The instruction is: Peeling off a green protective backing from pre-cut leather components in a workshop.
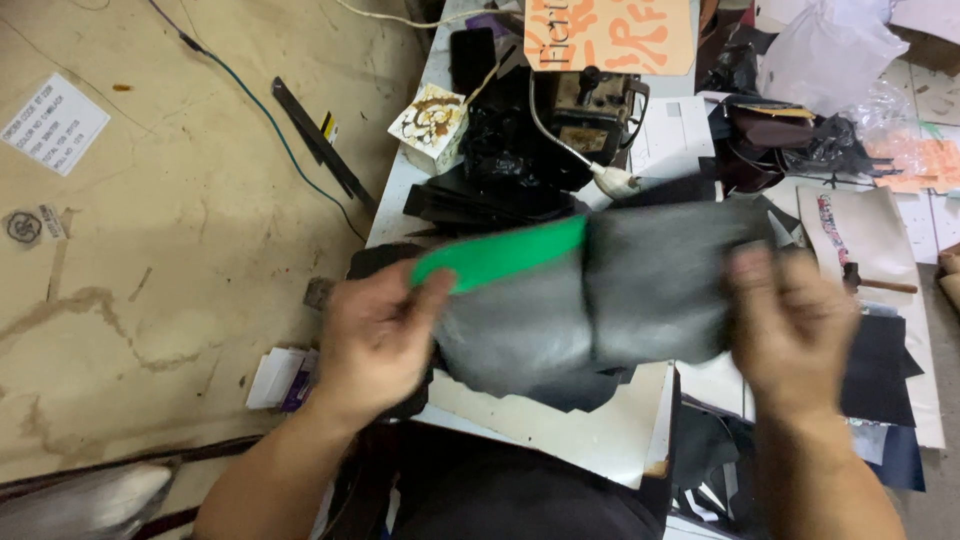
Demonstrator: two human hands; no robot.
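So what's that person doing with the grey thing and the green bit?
A person is holding up a floppy piece of dark grey leather with both bare hands, above a cluttered white worktable. The left hand pinches the end with a bright green strip along its top edge, and the right hand, blurred, grips the other end. Behind it sit a small dark machine, black scraps and a hammer to the right.

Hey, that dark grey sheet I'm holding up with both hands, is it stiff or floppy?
Probably floppy: the grey sheet sags and creases between the left hand and right hand. Likely light, since pinches at its edges seem to carry it.
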